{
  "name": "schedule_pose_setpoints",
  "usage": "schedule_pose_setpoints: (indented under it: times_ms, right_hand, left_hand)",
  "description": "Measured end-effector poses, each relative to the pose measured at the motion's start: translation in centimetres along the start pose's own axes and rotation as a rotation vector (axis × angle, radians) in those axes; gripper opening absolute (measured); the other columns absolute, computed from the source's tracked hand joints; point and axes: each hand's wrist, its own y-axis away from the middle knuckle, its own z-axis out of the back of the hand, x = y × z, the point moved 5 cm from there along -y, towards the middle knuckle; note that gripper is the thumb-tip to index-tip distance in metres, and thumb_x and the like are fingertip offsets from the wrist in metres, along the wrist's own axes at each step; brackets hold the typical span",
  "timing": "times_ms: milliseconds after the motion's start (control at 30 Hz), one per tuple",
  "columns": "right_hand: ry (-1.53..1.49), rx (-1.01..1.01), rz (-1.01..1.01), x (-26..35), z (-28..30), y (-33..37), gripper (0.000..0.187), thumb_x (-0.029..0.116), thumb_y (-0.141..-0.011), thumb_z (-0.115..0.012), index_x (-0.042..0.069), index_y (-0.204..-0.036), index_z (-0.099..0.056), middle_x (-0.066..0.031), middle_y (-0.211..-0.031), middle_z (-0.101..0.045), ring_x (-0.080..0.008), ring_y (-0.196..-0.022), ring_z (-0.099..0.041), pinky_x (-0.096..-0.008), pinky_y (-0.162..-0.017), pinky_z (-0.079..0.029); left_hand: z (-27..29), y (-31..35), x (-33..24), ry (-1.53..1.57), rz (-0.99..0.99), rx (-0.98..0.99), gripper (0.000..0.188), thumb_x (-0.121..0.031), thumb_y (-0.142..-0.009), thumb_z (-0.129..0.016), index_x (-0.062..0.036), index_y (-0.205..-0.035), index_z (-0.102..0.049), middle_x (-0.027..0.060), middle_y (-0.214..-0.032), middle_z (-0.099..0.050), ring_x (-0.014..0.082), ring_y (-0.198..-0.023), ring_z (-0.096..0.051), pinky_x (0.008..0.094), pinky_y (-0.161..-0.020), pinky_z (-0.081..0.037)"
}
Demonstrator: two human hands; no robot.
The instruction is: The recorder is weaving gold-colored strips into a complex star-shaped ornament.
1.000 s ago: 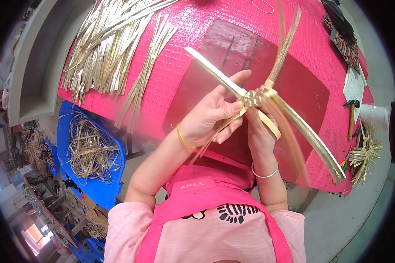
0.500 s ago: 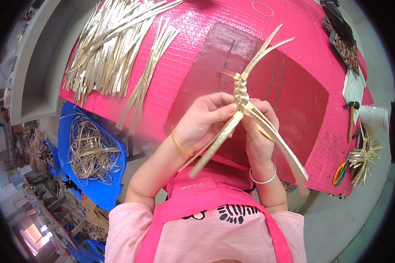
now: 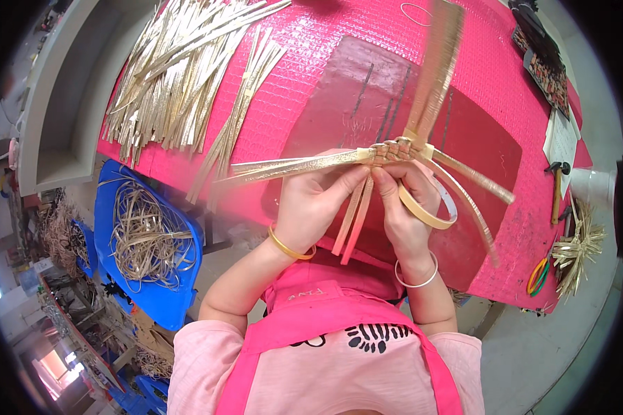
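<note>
A braid of gold strips (image 3: 392,151) lies crosswise between my hands above a dark red mat (image 3: 325,104). My left hand (image 3: 318,197) pinches its left end, thumb and forefinger closed on it. With closed fingers, my right hand (image 3: 410,200) grips the underside of the braid near its right end. A roll of tan tape (image 3: 429,214) hangs around fingers of that hand. Loose strip ends stick out to the left, upward, to the lower right and down between my hands. The upper ends are blurred by motion.
A heap of gold strips (image 3: 176,76) and a smaller taped bundle (image 3: 246,90) lie on the pink table cover (image 3: 311,41) at the left. Below it stands a blue bin (image 3: 104,207) of strips. Right: a hammer (image 3: 556,187), scissors (image 3: 538,277), a gold tassel-like bunch (image 3: 578,249).
The braid has turned from upright to crosswise, its loose ends swinging round with it. The tape roll now shows around my right fingers. Both hands stay in nearly the same place.
</note>
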Motion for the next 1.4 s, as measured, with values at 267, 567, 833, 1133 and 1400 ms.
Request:
schedule_pose_setpoints:
  times_ms: [267, 567, 833, 1133, 1400]
  right_hand:
    - [-0.749, -0.438, -0.255, -4.3, 0.8, 0.7, 0.01, 0.009, -0.082, -0.046, 0.002, -0.076, -0.05, -0.0018, -0.068, -0.048, -0.0093, -0.066, -0.043, -0.0215, -0.062, -0.035]
    - [0.753, 0.504, -0.183, -5.5, 5.3, -3.1, 0.029, 0.018, -0.069, -0.061, 0.002, -0.092, -0.053, -0.0124, -0.081, -0.054, -0.0272, -0.077, -0.05, -0.0339, -0.066, -0.04]
    - [-0.148, 0.153, -0.41, -3.3, 1.4, -1.8, 0.017, 0.012, -0.078, -0.053, -0.004, -0.084, -0.056, -0.0007, -0.063, -0.052, -0.0039, -0.061, -0.044, -0.0194, -0.054, -0.037]
    - [-0.265, 0.339, -0.577, -1.7, 1.2, -0.1, 0.024, 0.019, -0.083, -0.047, -0.001, -0.071, -0.052, 0.0017, -0.051, -0.045, -0.0026, -0.041, -0.038, -0.0177, -0.037, -0.028]
    - [-0.532, 0.47, -0.664, -2.3, 0.9, 0.6, 0.025, 0.022, -0.086, -0.042, 0.0, -0.08, -0.053, 0.0036, -0.048, -0.042, -0.0011, -0.036, -0.033, -0.0154, -0.033, -0.023]
  left_hand:
    - [-1.2, -0.1, 3.7, 0.799, 0.299, -0.031, 0.012, -0.013, -0.08, -0.052, -0.0057, -0.088, -0.055, 0.0076, -0.079, -0.059, 0.0154, -0.063, -0.058, 0.0275, -0.059, -0.048]
    - [-0.9, -0.3, 4.3, 0.55, 0.232, -0.121, 0.017, -0.012, -0.078, -0.055, -0.005, -0.093, -0.056, 0.0044, -0.084, -0.059, 0.0108, -0.074, -0.055, 0.0248, -0.064, -0.044]
    - [-4.0, 2.4, 4.5, -0.029, 0.521, 0.666, 0.025, -0.02, -0.08, -0.053, 0.001, -0.093, -0.057, 0.0063, -0.084, -0.058, 0.0108, -0.073, -0.055, 0.0244, -0.066, -0.046]
    - [-0.5, -1.1, 0.8, -0.174, 0.144, 0.292, 0.02, -0.009, -0.075, -0.057, 0.0037, -0.091, -0.056, 0.0088, -0.069, -0.06, 0.0129, -0.059, -0.057, 0.0237, -0.054, -0.047]
    - [-1.6, -0.6, 1.9, 0.382, 0.668, 0.571, 0.017, -0.014, -0.079, -0.055, 0.003, -0.077, -0.053, 0.0093, -0.067, -0.057, 0.0154, -0.06, -0.058, 0.0238, -0.057, -0.049]
